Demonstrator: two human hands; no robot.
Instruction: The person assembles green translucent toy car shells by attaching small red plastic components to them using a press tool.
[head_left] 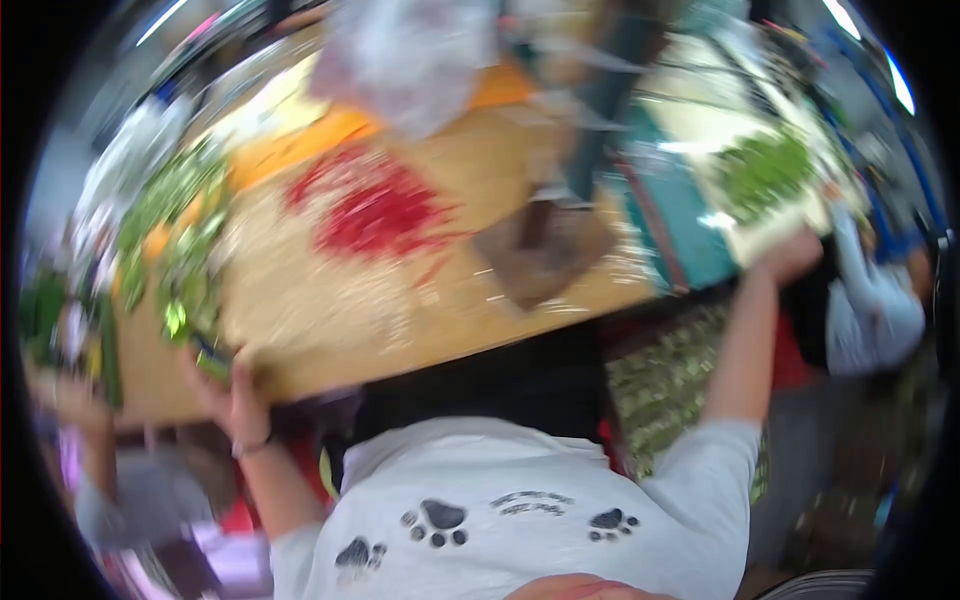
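My left hand [238, 400] is at the table's front left edge, its fingers around a small green and dark blue thing [210, 360] whose kind I cannot make out. Just beyond it lie loose green leaves and stalks [190, 280]. My right arm stretches out to the right, where my right hand [795, 255] is at the near edge of a whitish board [765, 235] bearing chopped greens [765, 175]. Motion smears the right fingers, so their grip cannot be told. A heap of red shreds [375, 205] lies on the wooden table [450, 330].
A dark brown object [540, 250] and a teal strip [665, 190] lie right of the red shreds. Clear plastic bags [410, 60] hang over the far side, by orange pieces [290, 150]. Other people work at far left [130, 480] and far right [870, 310].
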